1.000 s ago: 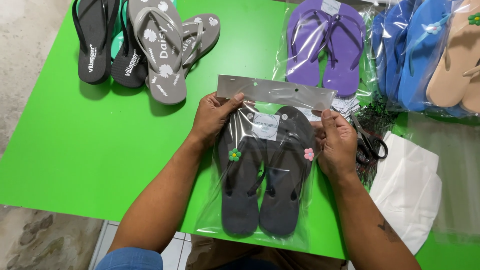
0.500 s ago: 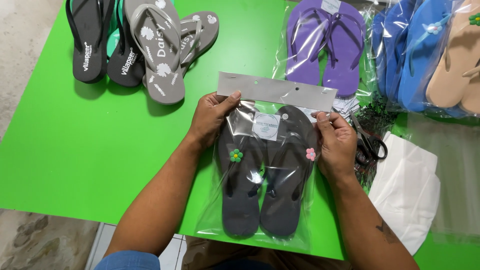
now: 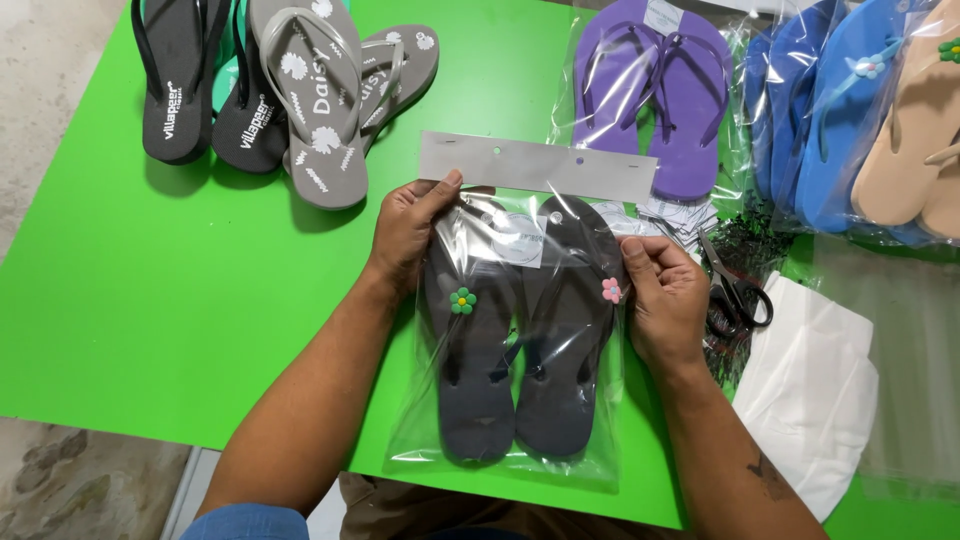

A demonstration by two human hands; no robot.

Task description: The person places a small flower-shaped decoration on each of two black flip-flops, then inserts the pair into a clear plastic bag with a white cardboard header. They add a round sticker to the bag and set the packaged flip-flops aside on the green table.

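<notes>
Green tabletop (image 3: 120, 300) fills the head view. Clear plastic bag (image 3: 510, 440) lies flat on it near the front edge, holding a pair of dark grey flip-flops (image 3: 520, 380) side by side, toes away from the person. Left sandal has a green flower charm (image 3: 463, 300) on the strap, right one a pink flower charm (image 3: 611, 290). Bag's grey header flap (image 3: 535, 166) sits at the far end, unfolded, with punched holes. Left hand (image 3: 405, 235) rests on the bag's upper left corner, fingers curled together, thumb tip touching the flap's lower edge. Right hand (image 3: 665, 295) is on the bag's right edge, fingers bent and close together, fingertips pinching the plastic just beside the pink charm. Both forearms come in from the bottom of the picture.

Far left: loose black flip-flops (image 3: 205, 85) and grey printed flip-flops (image 3: 330, 95) piled overlapping. Behind the bag: purple flip-flops in plastic (image 3: 655, 85). Far right: blue flip-flops (image 3: 825, 110) and a beige pair (image 3: 915, 130), bagged. Black-handled scissors (image 3: 735, 290) lie just right of the right hand, beside a white sheet (image 3: 810, 390).
</notes>
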